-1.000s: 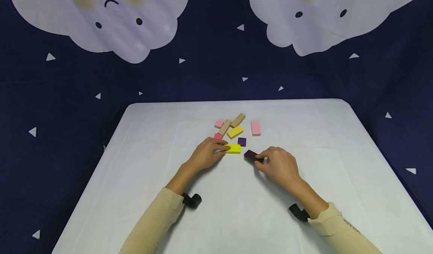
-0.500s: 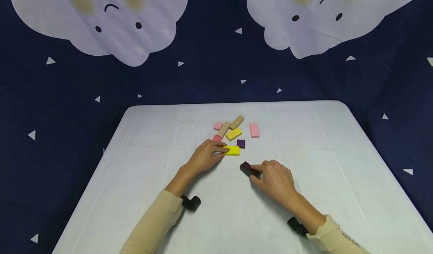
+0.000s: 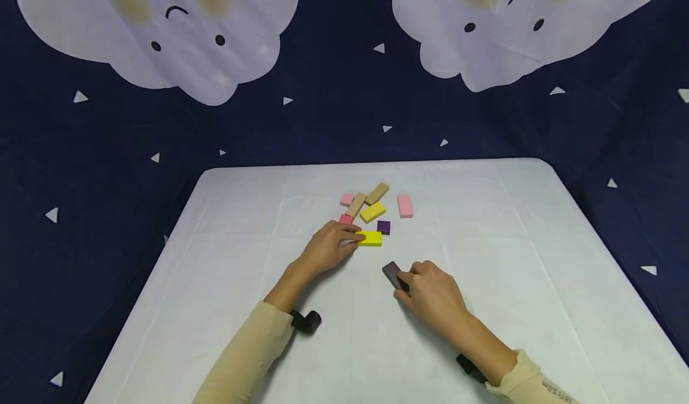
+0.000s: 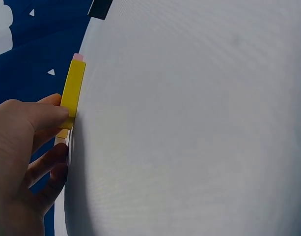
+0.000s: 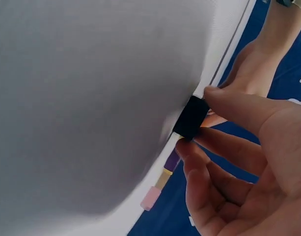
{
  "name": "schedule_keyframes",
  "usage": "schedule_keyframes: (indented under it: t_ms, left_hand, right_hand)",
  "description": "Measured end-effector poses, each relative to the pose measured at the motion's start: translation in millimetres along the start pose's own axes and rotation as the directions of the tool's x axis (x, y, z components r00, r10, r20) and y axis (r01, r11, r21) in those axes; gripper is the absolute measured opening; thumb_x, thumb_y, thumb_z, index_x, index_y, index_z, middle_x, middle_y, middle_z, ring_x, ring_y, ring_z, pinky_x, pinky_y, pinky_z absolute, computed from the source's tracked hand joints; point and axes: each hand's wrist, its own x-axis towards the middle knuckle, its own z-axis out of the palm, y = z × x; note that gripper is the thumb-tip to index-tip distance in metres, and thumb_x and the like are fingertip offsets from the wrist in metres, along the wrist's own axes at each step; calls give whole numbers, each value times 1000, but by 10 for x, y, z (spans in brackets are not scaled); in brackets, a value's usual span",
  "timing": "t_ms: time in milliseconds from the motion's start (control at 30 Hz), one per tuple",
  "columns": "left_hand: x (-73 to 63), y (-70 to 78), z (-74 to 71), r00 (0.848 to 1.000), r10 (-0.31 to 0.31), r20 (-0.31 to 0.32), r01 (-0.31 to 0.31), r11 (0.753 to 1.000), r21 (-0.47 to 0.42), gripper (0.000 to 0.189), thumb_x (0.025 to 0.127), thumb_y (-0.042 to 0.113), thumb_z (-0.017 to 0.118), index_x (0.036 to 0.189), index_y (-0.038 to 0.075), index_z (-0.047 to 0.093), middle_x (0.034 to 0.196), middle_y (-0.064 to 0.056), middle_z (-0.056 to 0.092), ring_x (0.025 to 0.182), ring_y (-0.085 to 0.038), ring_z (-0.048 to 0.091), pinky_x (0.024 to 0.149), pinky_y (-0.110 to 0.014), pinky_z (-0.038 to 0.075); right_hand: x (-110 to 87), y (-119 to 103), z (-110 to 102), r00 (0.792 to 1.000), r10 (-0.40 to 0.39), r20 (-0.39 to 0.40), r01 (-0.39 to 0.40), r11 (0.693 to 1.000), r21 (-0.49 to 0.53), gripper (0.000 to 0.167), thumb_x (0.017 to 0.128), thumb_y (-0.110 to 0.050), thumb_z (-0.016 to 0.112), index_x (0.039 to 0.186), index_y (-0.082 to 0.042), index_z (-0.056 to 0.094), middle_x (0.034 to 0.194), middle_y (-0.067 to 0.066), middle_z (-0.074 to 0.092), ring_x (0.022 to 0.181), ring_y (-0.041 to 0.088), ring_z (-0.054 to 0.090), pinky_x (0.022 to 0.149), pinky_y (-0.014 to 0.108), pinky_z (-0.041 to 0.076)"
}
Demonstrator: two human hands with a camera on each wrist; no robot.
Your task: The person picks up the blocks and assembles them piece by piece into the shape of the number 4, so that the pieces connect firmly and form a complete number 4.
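In the head view my left hand [image 3: 329,245] pinches the left end of a bright yellow block [image 3: 371,239]. The left wrist view has the thumb on the near face of that yellow block [image 4: 74,91]. My right hand [image 3: 433,293] holds a dark brown block [image 3: 394,272] between thumb and fingers, nearer to me than the yellow one. Up close in the right wrist view, the dark block [image 5: 191,117] sits between thumb and fingertips; its far end is hidden by the hand in the head view. A small purple block [image 3: 384,227] lies just behind the held yellow one.
Behind the hands lie a second yellow block [image 3: 372,212], two bare wooden blocks [image 3: 356,204], a red-pink block [image 3: 345,219] and a small pink block [image 3: 347,200]. Another pink block [image 3: 405,206] stands apart on the right. White cloth covers the table [image 3: 258,212].
My right hand has drawn the dark brown block toward me and slightly left, turning it a little. The left hand keeps its place on the yellow block.
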Motion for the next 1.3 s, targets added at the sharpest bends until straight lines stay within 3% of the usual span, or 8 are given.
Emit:
schedule_keyframes:
  t_ms: [367,900,1300]
  left_hand:
    - [-10,5,-4,1000,6,-6,-6,1000,3,25,92,22,67,116,22,72,123,4,63,113,-15,52,98,-36,40]
    - [-2,17,-10,1000,-3,-6,3,1000,23,24,91,22,67,115,22,72,123,4,63,114,-16,53,98,-36,41]
    - [3,8,7,1000,-14,-8,14,1000,2,24,91,21,68,114,23,73,122,5,63,112,-15,53,97,-35,41]
  right_hand:
    - [-23,-11,7,999,-25,23,23,995,100,27,74,-20,82,99,-9,77,86,-1,65,76,16,57,64,33,49]
    - [16,-32,5,997,-61,54,52,986,158,27,74,-21,83,96,-7,77,87,-1,68,77,13,59,69,33,50]
    - [-3,-49,26,994,-103,26,99,986,136,23,73,-20,84,92,-9,78,82,-3,67,75,14,59,66,32,50]
